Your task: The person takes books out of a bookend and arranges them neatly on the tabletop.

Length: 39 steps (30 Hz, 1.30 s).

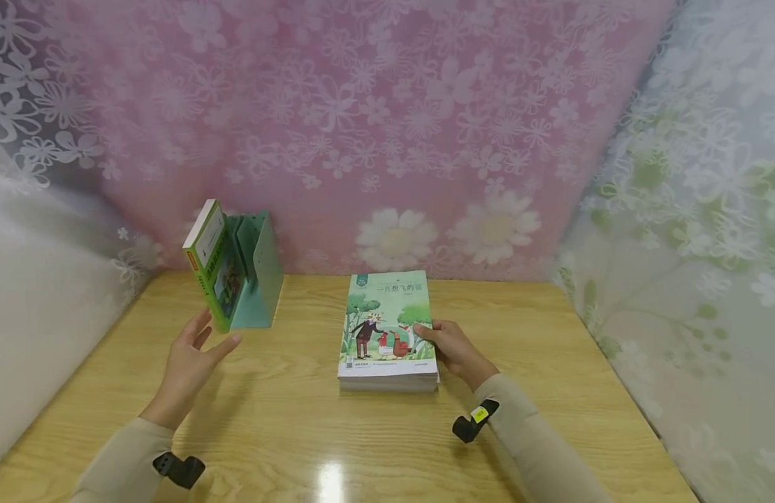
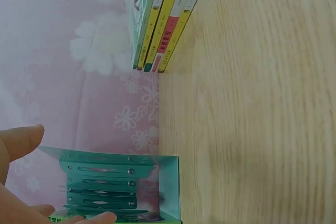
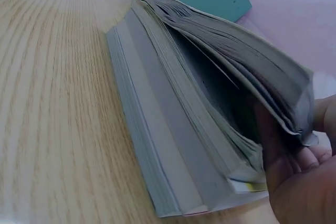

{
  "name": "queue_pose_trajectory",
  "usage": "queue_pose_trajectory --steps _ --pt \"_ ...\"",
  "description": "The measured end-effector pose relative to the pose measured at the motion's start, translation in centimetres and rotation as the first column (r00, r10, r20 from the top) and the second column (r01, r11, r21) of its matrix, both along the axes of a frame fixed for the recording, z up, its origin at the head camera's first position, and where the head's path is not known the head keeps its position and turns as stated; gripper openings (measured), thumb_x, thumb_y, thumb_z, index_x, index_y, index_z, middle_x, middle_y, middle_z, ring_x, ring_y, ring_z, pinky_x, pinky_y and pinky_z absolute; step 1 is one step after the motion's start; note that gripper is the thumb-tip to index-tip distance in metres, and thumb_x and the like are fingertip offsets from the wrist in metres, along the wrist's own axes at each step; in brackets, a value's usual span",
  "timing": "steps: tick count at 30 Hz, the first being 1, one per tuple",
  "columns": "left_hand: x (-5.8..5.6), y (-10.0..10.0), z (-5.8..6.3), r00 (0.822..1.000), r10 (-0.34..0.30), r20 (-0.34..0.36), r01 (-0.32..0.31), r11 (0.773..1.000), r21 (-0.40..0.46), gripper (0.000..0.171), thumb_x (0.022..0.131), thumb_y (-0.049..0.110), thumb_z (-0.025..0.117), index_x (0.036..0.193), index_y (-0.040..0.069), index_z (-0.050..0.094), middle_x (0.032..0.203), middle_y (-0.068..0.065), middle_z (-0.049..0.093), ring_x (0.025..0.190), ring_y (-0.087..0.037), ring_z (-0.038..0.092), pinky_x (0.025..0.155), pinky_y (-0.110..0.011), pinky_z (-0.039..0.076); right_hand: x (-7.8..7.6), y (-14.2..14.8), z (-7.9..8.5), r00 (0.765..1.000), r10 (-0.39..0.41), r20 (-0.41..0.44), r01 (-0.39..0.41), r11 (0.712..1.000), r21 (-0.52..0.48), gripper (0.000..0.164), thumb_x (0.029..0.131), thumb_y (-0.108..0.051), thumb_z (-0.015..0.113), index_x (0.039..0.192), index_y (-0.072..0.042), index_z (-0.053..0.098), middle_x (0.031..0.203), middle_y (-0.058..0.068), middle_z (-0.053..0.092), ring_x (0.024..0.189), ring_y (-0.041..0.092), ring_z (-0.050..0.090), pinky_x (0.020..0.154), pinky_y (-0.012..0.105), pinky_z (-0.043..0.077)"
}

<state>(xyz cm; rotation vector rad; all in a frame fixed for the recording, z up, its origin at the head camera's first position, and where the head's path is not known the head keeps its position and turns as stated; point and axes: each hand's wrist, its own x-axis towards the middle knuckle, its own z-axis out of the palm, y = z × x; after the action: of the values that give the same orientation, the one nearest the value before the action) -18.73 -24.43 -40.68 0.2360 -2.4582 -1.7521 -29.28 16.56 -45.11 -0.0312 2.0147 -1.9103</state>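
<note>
A stack of books (image 3: pixel 157 114) lies on the table, topped by a pale green book (image 1: pixel 387 311) with cartoon animals on its cover. My right hand (image 1: pixel 453 349) pinches this top book at its right edge, thumb on the cover and fingers underneath. In the right wrist view, a gap parts its near edge from the books below. To the left, a teal slotted bookstand (image 1: pixel 269 279) has one green book (image 1: pixel 220 279) upright against its left side. My left hand (image 1: pixel 189 367) is just in front of that book, fingers loosely spread and holding nothing.
The wood table (image 1: pixel 286 433) meets a pink flowered backdrop (image 1: pixel 337 140) behind the stand and the stack. Pale cloth walls (image 1: pixel 695 209) rise along both sides. Bare tabletop separates the bookstand from the stack.
</note>
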Motion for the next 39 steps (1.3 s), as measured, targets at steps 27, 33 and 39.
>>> queue_pose_trajectory --steps 27,33,39 --pt "-3.9 0.5 2.0 0.976 0.155 -0.151 -0.159 0.987 -0.010 0.096 0.090 0.027 0.068 0.156 0.024 -0.002 0.161 -0.002 -0.002 0.146 -0.031 -0.001 0.114 -0.061 0.010 -0.1 0.8 2.1 0.987 0.104 -0.126 0.001 0.770 0.638 0.050 0.085 -0.044 0.071 0.055 -0.014 0.045 0.057 0.010 0.059 0.061 0.025 0.067 0.063 0.040 0.058" --pt "-4.4 0.2 1.8 0.973 0.193 -0.130 -0.194 0.981 0.001 0.096 0.091 0.028 0.067 0.155 0.021 -0.004 0.161 -0.004 -0.001 0.147 -0.029 0.000 0.116 -0.056 0.012 0.1 0.6 2.6 0.975 0.156 -0.160 0.019 0.655 0.755 0.054 0.084 -0.052 0.069 0.051 -0.012 0.054 0.055 0.009 0.064 0.059 0.026 0.066 0.062 0.041 0.056" --pt "-5.4 -0.2 1.5 0.970 0.221 -0.101 -0.222 0.975 0.006 0.093 0.091 0.031 0.067 0.156 0.025 0.000 0.161 -0.002 0.003 0.147 -0.027 0.001 0.117 -0.053 0.011 0.3 0.5 2.6 0.966 0.174 -0.192 0.049 0.605 0.795 0.058 0.084 -0.055 0.067 0.059 -0.003 0.066 0.054 0.008 0.063 0.056 0.025 0.065 0.051 0.032 0.050"
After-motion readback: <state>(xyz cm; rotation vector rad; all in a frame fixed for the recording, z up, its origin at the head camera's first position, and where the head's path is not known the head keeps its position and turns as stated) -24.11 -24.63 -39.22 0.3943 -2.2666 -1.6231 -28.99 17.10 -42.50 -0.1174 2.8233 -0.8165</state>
